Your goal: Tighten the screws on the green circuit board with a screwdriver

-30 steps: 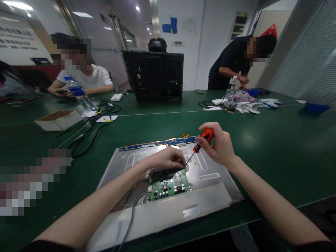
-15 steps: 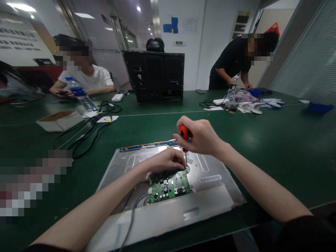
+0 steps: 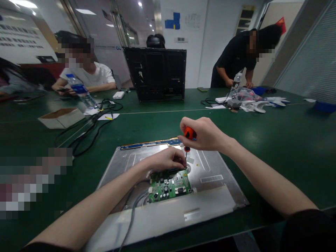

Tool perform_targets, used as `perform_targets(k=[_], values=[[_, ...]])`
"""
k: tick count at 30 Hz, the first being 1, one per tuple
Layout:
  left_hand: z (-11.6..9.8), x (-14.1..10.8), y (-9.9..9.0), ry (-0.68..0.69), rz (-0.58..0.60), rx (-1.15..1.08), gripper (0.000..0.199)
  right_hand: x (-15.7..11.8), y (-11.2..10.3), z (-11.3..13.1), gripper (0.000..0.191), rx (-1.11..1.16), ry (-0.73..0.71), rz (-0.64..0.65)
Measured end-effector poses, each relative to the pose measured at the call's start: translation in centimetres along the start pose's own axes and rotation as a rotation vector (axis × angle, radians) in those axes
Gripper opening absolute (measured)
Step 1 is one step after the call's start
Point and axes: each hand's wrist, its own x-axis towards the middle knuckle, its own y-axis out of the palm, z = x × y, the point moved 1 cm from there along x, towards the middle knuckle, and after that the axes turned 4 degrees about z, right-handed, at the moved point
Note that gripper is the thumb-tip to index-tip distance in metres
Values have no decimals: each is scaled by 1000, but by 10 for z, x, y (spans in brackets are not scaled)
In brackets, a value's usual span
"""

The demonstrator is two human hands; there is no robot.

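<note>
A green circuit board (image 3: 170, 186) lies on a silver metal panel (image 3: 212, 196), with a grey cable (image 3: 132, 213) running from its left side. My right hand (image 3: 201, 133) is wrapped round the orange and black handle of a screwdriver (image 3: 188, 133). The thin shaft points down, slightly tilted, to the board's upper right corner. Close beside the tip, my left hand (image 3: 170, 159) has its fingers pinched at the board's top edge; whatever they grip is too small to make out. A narrow blue board (image 3: 149, 144) runs along the panel's far edge.
A black monitor housing (image 3: 157, 75) stands upright on the green table (image 3: 262, 140). At the left are an open box (image 3: 61, 118), black cables (image 3: 91, 131) and a bottle (image 3: 81, 91). Gloves (image 3: 253, 106) and a plastic bag lie at the right back. Two people are across the table.
The screwdriver handle has tilted a little to the right along with my right hand, its tip staying at the board's corner. My left hand is nearly unmoved. The whole view has shifted slightly.
</note>
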Motion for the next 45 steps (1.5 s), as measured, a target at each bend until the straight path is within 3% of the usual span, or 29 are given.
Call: perform_targets(k=[12,24,33,45], values=[[-7,-2,0,-4,14,35,5,1,3,2,14,21,-26,13],[1,0,2,-2,29,17,8,3,8,3,14,27,-13,51],[-2,-1,2,-40,7,37,6,2,8,2,28,-48,-73,78],[0,1,1,17,18,-8,4,-6,-23,14,15,21,-12,320]])
